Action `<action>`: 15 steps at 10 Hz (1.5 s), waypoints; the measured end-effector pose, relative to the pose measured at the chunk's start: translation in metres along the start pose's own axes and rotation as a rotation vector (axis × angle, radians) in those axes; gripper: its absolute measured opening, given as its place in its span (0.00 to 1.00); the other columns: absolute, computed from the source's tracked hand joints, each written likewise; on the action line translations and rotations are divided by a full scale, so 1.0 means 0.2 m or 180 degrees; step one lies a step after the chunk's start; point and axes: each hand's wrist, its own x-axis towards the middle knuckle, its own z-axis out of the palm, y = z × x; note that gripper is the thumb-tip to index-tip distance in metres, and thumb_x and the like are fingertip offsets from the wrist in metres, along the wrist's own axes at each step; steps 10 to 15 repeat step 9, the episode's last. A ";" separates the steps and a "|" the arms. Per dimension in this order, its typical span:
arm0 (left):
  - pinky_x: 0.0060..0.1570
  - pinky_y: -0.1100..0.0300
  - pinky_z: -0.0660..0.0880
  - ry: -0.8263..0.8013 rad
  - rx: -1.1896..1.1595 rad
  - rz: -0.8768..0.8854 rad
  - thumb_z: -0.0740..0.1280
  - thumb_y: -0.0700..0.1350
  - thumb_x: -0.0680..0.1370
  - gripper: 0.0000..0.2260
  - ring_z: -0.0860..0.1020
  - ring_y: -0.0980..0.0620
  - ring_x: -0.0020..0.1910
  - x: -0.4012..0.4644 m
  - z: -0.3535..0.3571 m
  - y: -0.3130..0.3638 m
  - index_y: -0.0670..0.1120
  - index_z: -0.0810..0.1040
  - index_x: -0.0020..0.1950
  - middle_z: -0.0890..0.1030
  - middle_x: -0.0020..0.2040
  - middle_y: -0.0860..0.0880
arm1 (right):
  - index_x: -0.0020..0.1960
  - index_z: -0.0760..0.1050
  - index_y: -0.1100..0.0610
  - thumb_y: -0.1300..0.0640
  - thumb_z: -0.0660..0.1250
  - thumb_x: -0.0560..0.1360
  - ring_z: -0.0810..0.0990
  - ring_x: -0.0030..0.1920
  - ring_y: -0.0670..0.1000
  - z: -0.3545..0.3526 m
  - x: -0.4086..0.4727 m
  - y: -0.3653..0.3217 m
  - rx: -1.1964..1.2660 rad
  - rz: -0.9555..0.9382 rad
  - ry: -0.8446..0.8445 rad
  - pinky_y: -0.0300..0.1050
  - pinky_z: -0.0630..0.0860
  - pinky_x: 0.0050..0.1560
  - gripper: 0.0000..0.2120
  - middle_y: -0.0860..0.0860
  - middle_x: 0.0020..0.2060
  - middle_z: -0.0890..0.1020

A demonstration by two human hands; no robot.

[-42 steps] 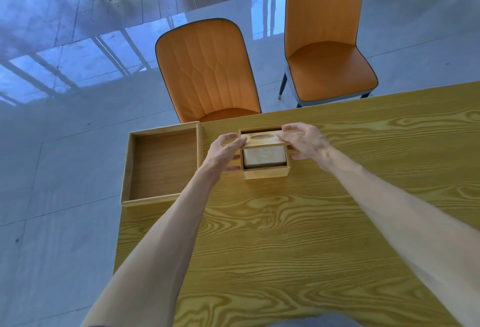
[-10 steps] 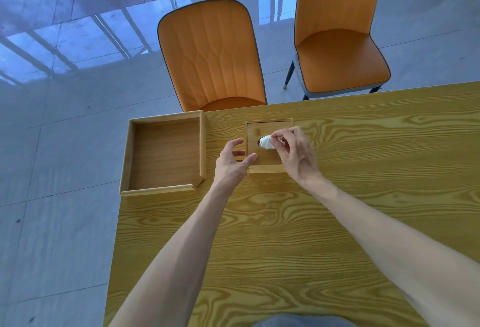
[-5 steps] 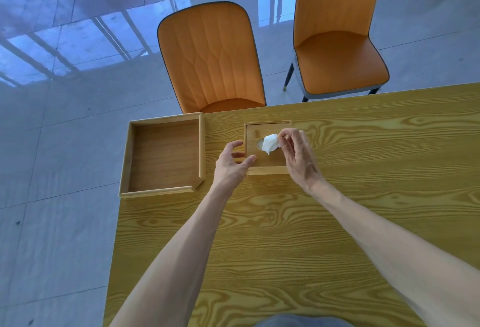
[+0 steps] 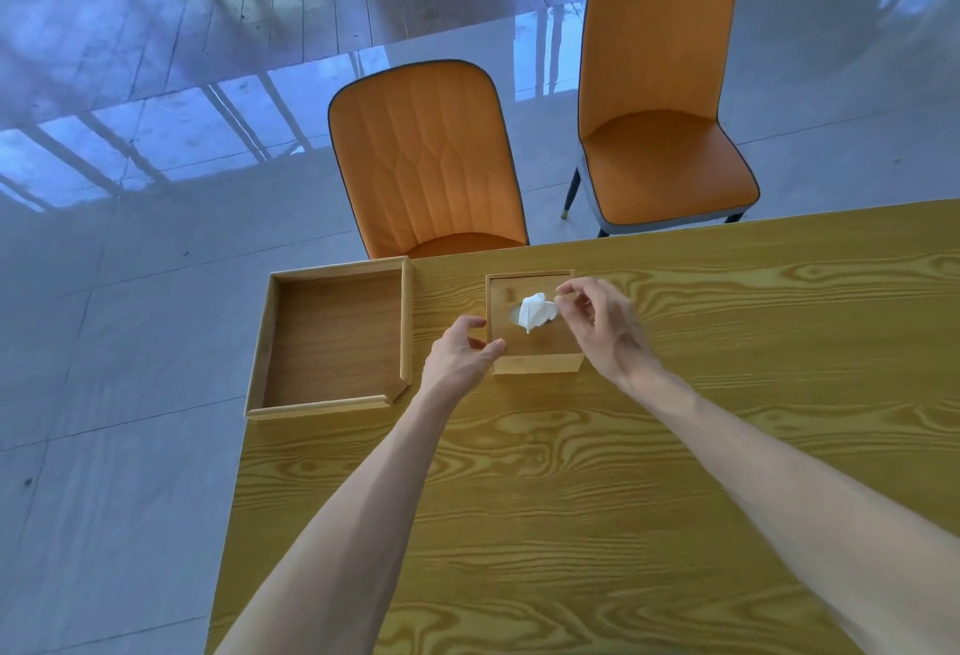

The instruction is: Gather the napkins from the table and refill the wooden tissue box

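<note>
The wooden tissue box (image 4: 537, 363) stands near the table's far edge with its lid on. A white napkin (image 4: 536, 310) pokes up, crumpled, out of the oval slot in the lid. My left hand (image 4: 460, 355) grips the box's near left corner, thumb on the lid's edge and fingers against the left wall. My right hand (image 4: 602, 327) hovers over the box's right side with its fingers apart. Its fingertips are just beside the napkin's right edge; I cannot tell if they touch it.
An empty, shallow wooden tray (image 4: 322, 407) sits at the table's left corner, overhanging the edge. Two orange chairs (image 4: 431, 160) (image 4: 660, 155) stand beyond the far edge. The yellow wood-grain table (image 4: 571, 498) stretches toward me and to the right.
The lid went onto the box. My right hand drew a napkin up through the slot, and its pinch has now loosened. My left hand has stayed at the box's left side.
</note>
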 end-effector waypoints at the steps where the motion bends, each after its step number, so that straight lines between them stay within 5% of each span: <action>1: 0.59 0.50 0.77 -0.0146 0.0345 0.0027 0.69 0.53 0.78 0.24 0.80 0.49 0.55 -0.04 -0.02 0.02 0.51 0.69 0.72 0.81 0.60 0.49 | 0.61 0.77 0.51 0.43 0.65 0.77 0.79 0.42 0.48 -0.05 0.03 -0.04 -0.0562 -0.0076 -0.0264 0.49 0.81 0.39 0.18 0.50 0.48 0.79; 2: 0.60 0.48 0.77 -0.0145 0.0631 0.0086 0.68 0.54 0.78 0.25 0.80 0.48 0.56 -0.08 -0.01 0.04 0.52 0.67 0.74 0.81 0.61 0.49 | 0.66 0.75 0.48 0.42 0.68 0.75 0.81 0.43 0.52 -0.04 0.06 -0.14 -0.1164 -0.0143 -0.0512 0.46 0.79 0.35 0.22 0.51 0.52 0.77; 3: 0.59 0.47 0.77 -0.0102 0.0785 0.0136 0.66 0.55 0.78 0.27 0.79 0.47 0.57 -0.10 0.00 0.04 0.53 0.65 0.76 0.80 0.61 0.49 | 0.60 0.80 0.47 0.46 0.67 0.77 0.81 0.44 0.52 0.01 0.08 -0.23 -0.1516 -0.0095 -0.0473 0.43 0.76 0.33 0.14 0.50 0.52 0.77; 7: 0.62 0.46 0.74 -0.0095 0.1403 0.0458 0.62 0.54 0.80 0.26 0.74 0.43 0.67 -0.09 0.01 0.07 0.54 0.62 0.78 0.75 0.70 0.45 | 0.52 0.83 0.50 0.47 0.67 0.78 0.73 0.46 0.47 0.03 0.04 -0.18 -0.0258 0.0641 0.0055 0.37 0.68 0.37 0.10 0.52 0.51 0.77; 8: 0.61 0.47 0.74 -0.0109 0.1524 0.0457 0.62 0.54 0.80 0.24 0.75 0.44 0.65 -0.11 0.00 0.08 0.55 0.64 0.77 0.76 0.68 0.46 | 0.52 0.82 0.50 0.45 0.64 0.79 0.75 0.45 0.46 0.01 0.03 -0.18 -0.0165 0.0651 0.0050 0.36 0.70 0.35 0.12 0.51 0.51 0.77; 9: 0.61 0.47 0.75 -0.0160 0.1653 0.0424 0.62 0.55 0.80 0.23 0.76 0.45 0.64 -0.10 -0.04 0.10 0.56 0.65 0.76 0.76 0.68 0.48 | 0.54 0.81 0.51 0.43 0.60 0.80 0.78 0.46 0.49 -0.04 0.07 -0.21 -0.0096 0.0518 0.0171 0.47 0.80 0.42 0.15 0.53 0.52 0.79; 15: 0.61 0.47 0.75 -0.0160 0.1653 0.0424 0.62 0.55 0.80 0.23 0.76 0.45 0.64 -0.10 -0.04 0.10 0.56 0.65 0.76 0.76 0.68 0.48 | 0.54 0.81 0.51 0.43 0.60 0.80 0.78 0.46 0.49 -0.04 0.07 -0.21 -0.0096 0.0518 0.0171 0.47 0.80 0.42 0.15 0.53 0.52 0.79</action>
